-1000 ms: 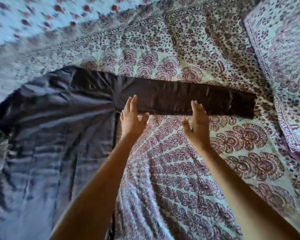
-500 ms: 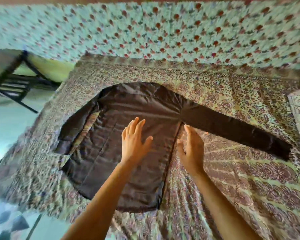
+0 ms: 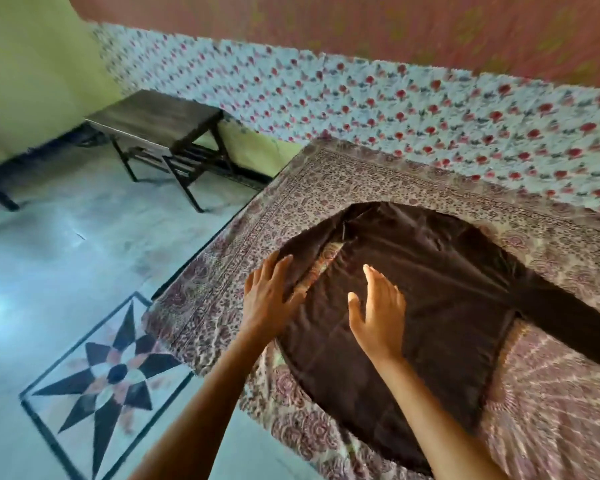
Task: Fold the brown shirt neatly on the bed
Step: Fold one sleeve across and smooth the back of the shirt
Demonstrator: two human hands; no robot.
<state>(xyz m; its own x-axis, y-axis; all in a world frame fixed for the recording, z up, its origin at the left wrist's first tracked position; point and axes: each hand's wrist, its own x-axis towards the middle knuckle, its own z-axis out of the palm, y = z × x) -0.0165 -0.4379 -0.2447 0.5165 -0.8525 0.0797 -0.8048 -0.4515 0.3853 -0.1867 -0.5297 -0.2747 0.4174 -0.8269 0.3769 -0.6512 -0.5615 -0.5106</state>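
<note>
1 head-worn wide-angle view, facing forward and down, close above the bed (image 3: 551,410)

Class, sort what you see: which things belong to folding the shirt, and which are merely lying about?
Belong to the job: dark brown shirt; paisley-printed bed cover; left hand; right hand.
Lying about: dark wooden side table; black star floor inlay; white cloth with red flowers.

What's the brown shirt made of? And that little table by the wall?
Brown shirt: looks like thin woven cloth, faintly shiny; it lies flat with soft creases. Table: dark wood-look top with streaky grain, on thin black legs, probably metal.
</note>
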